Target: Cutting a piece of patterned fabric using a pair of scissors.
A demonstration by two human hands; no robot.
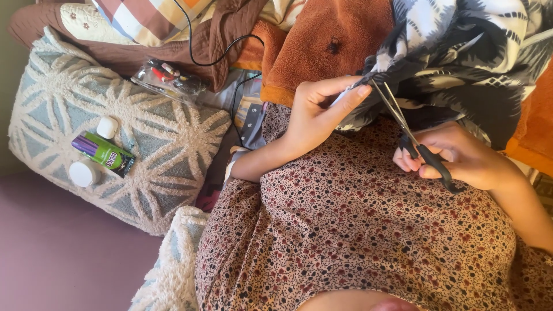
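The printed fabric [461, 52] is black and white in a leafy pattern. The scissors [423, 147] have black handles. The dress [357, 230] is beige with small red and black flowers. The cushion [63, 98] is cream and pale blue; the towel [328, 40] is rust orange.

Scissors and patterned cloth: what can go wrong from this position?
1. The scissors tips meet the black-and-white cloth right beside the left hand fingers that pinch it; a closing cut might nick them.
2. The cloth hangs bunched, so the blades may catch a fold not meant for cutting.
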